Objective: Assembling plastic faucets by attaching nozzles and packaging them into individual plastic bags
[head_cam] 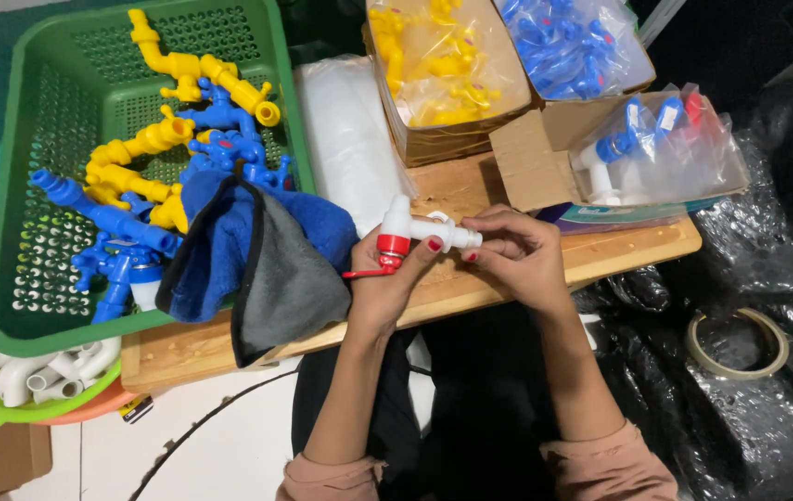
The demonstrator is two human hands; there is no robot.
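White tap (415,228) at frame centre, pinched closed between left hand (385,278) and right hand (517,255), could slip if either thumb loosens near its red handle (387,255).

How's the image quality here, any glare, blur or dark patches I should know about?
Head view: even light and sharp focus on both hands, left hand and right hand, holding the white tap; glare on the plastic bags; right side dark; slight wide-angle bending at the green basket.
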